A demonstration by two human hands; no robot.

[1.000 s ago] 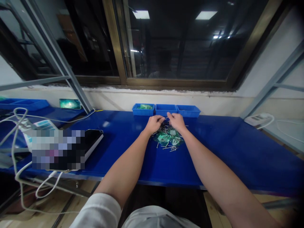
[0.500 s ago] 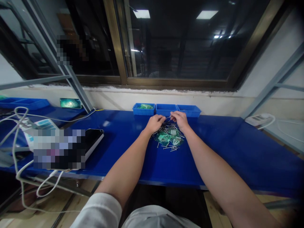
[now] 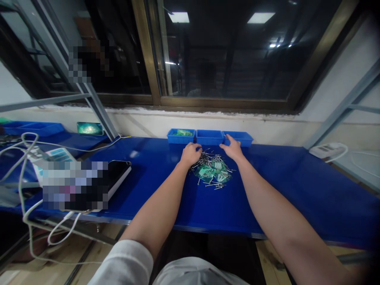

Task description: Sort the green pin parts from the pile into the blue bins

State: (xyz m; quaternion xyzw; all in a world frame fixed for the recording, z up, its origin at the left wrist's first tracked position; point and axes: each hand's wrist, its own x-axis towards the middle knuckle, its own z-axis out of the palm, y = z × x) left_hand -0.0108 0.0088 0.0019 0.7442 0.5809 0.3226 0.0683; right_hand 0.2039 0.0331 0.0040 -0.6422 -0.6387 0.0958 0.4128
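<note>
A heap of metal screws (image 3: 210, 159) lies on the blue tabletop, with small clear-green plastic packets (image 3: 208, 172) holding white pieces at its near side. At the heap's left edge is my left hand (image 3: 190, 154), fingers bent and a small gap showing between thumb and forefinger; I see nothing held in it. My right hand (image 3: 233, 150) is at the front of the right blue bin (image 3: 244, 138), thumb and forefinger spread apart with nothing visible between them. A few loose screws (image 3: 218, 185) lie nearest me.
Against the wall stand a middle blue bin (image 3: 209, 137) and a left blue bin (image 3: 181, 138) containing greenish packets. A dark-topped device (image 3: 118, 170) with white cables sits on the left. A lit phone (image 3: 90, 128) leans farther back; a white power strip (image 3: 325, 149) lies right.
My hands, close together over the heap before with a thin screw between them, are now apart. The right one has moved to the right bin and opened; the left has dropped slightly.
</note>
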